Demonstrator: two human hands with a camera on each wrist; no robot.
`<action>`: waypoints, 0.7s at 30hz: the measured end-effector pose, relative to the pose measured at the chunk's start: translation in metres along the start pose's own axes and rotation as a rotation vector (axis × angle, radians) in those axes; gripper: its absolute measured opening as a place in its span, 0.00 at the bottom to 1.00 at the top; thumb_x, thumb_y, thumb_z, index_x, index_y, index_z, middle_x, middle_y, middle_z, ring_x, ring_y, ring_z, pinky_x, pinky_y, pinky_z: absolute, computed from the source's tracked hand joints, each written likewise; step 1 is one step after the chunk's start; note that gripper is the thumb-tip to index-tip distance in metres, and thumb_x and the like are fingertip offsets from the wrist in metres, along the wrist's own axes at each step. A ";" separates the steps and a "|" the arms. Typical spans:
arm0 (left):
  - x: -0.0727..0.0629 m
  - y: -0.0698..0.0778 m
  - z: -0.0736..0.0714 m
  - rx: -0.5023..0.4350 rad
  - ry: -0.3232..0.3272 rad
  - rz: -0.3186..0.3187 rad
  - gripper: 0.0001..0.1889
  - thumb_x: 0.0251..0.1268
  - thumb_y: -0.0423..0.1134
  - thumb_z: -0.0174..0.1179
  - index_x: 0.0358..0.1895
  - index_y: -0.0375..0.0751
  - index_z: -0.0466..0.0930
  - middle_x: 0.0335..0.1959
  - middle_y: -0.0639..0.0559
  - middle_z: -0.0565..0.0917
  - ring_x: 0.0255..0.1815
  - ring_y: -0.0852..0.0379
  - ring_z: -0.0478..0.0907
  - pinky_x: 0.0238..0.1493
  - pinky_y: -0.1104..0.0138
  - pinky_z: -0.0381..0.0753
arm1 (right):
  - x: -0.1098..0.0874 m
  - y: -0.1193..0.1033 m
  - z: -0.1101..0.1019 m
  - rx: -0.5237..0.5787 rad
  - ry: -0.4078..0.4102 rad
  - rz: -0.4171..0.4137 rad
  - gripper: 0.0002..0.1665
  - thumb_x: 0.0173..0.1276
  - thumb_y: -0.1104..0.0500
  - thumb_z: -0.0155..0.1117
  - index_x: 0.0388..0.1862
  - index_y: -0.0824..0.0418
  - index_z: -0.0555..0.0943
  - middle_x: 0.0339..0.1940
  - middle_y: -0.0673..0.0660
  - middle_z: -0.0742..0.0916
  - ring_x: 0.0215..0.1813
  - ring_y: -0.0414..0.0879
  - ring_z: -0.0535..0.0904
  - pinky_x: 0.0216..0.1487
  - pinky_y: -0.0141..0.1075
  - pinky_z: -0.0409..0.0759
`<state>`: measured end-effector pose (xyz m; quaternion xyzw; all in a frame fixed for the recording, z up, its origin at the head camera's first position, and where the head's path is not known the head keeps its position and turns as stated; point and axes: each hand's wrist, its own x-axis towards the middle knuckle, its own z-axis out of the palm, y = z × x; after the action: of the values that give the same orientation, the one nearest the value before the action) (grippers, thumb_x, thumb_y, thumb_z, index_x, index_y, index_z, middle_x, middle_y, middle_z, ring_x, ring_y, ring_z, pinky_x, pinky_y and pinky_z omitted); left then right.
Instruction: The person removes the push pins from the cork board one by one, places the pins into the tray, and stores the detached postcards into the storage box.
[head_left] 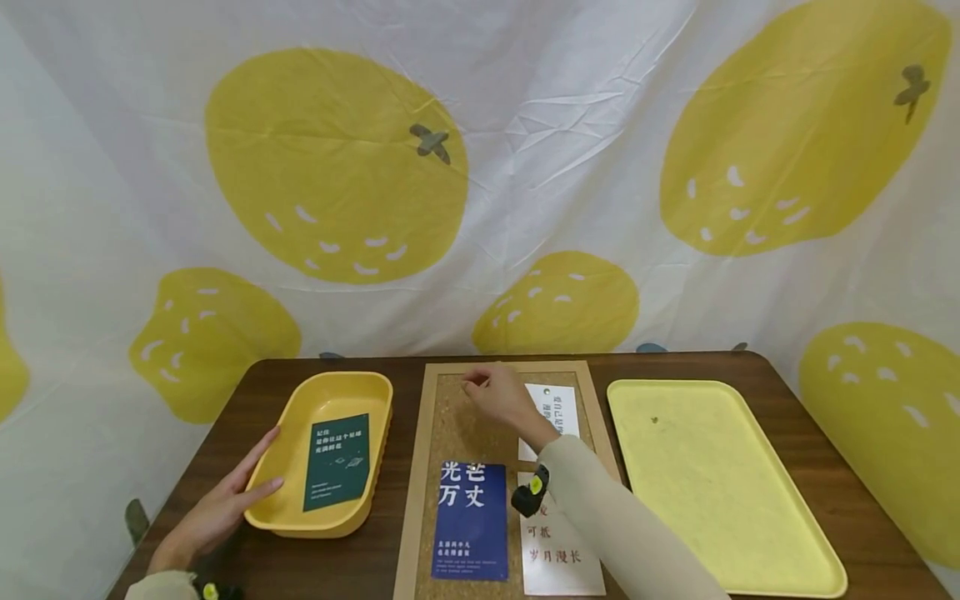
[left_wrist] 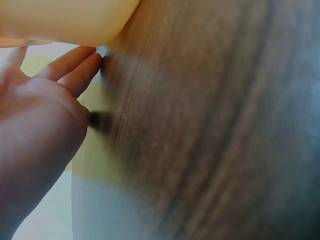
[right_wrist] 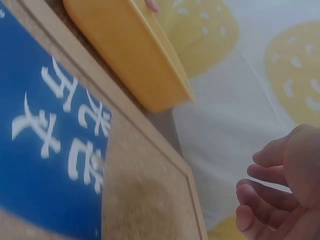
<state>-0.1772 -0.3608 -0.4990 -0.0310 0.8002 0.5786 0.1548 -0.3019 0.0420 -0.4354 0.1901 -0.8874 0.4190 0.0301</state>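
Note:
My left hand (head_left: 217, 510) holds the left rim of a yellow plastic bin (head_left: 345, 385), with the thumb over the edge and the fingers along the outer side. A dark green card (head_left: 336, 462) with white lettering lies in the bin. My right hand (head_left: 501, 396) is above the upper part of a wood-framed cork board (head_left: 457, 417), its fingers loosely curled and nothing visible between them in the right wrist view. On the board are a blue card (head_left: 471, 521) with a pin near its top and, to the right, two white cards, the upper one (head_left: 564, 404) partly hidden by my arm.
A pale yellow tray (head_left: 720, 492) lies right of the board, with a small dark gold object (head_left: 654, 420) on it. The brown wooden table (head_left: 225, 454) meets a lemon-print curtain (head_left: 517, 208) at its back edge.

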 end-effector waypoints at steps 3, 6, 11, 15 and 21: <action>0.000 -0.001 0.000 -0.007 -0.001 0.000 0.46 0.73 0.43 0.57 0.81 0.55 0.31 0.81 0.41 0.29 0.79 0.34 0.39 0.62 0.65 0.76 | -0.001 0.008 -0.008 -0.012 0.008 0.013 0.08 0.69 0.61 0.64 0.41 0.59 0.88 0.37 0.53 0.89 0.35 0.44 0.81 0.32 0.36 0.79; -0.001 -0.001 0.001 -0.016 -0.003 -0.001 0.46 0.73 0.43 0.57 0.81 0.55 0.30 0.81 0.41 0.29 0.79 0.35 0.40 0.61 0.66 0.76 | -0.003 0.015 -0.017 -0.021 0.013 0.033 0.07 0.69 0.61 0.64 0.40 0.59 0.88 0.37 0.54 0.89 0.35 0.44 0.81 0.33 0.36 0.79; -0.002 0.000 0.000 -0.026 -0.009 0.006 0.46 0.74 0.43 0.57 0.81 0.56 0.30 0.81 0.41 0.28 0.79 0.35 0.37 0.55 0.74 0.75 | -0.006 0.028 -0.031 -0.039 0.024 0.054 0.08 0.69 0.60 0.64 0.41 0.60 0.88 0.37 0.54 0.89 0.36 0.45 0.81 0.33 0.36 0.79; -0.002 0.001 -0.002 -0.048 -0.018 0.014 0.46 0.74 0.42 0.56 0.81 0.57 0.30 0.81 0.42 0.28 0.79 0.36 0.38 0.51 0.79 0.74 | -0.008 0.040 -0.039 -0.073 0.047 0.044 0.09 0.68 0.59 0.64 0.41 0.62 0.88 0.37 0.54 0.90 0.39 0.47 0.82 0.36 0.39 0.80; -0.003 0.000 -0.003 -0.052 -0.022 0.013 0.45 0.75 0.42 0.55 0.81 0.58 0.30 0.81 0.43 0.28 0.79 0.37 0.38 0.49 0.81 0.72 | -0.011 0.058 -0.047 -0.079 0.058 0.054 0.09 0.68 0.61 0.64 0.42 0.64 0.87 0.38 0.56 0.89 0.40 0.50 0.82 0.40 0.41 0.80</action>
<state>-0.1753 -0.3638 -0.4980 -0.0233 0.7834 0.6004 0.1589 -0.3175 0.1144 -0.4492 0.1525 -0.9067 0.3896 0.0522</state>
